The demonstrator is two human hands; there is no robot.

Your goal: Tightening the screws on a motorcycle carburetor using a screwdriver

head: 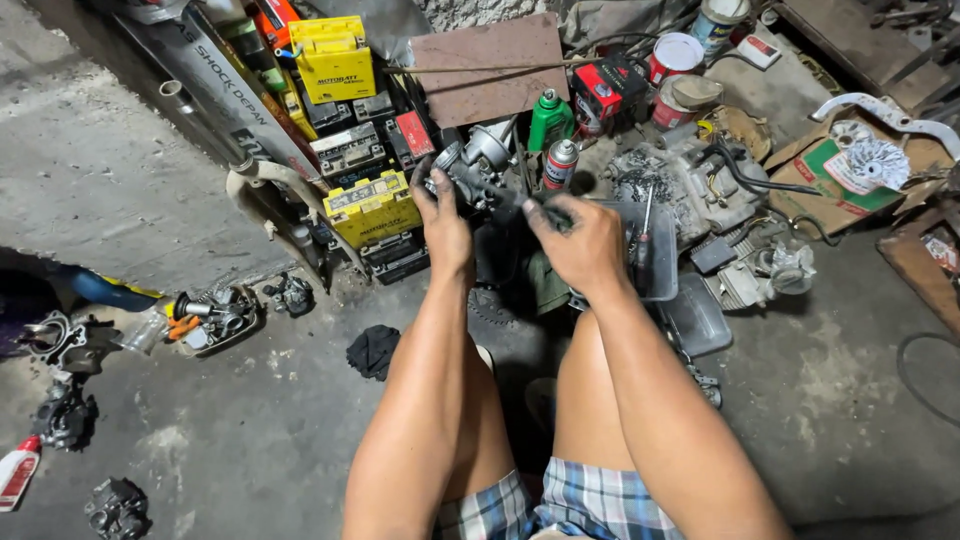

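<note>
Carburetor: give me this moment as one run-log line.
left hand: grips carburetor | right hand: grips dark tool against it | below: grey tray | behind: yellow batteries, spray can

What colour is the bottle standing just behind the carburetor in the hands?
Green bottle, black cap; it shows in the head view.

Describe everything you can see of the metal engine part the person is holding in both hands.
The metal engine part is a small grey casting, seemingly a carburettor, with a rounded silvery cap and dark, grimy fittings. It is held up above the knees, in front of the stacked batteries. The left hand grips its left side; the right hand holds its right end. Finer details are too small to tell.
</note>
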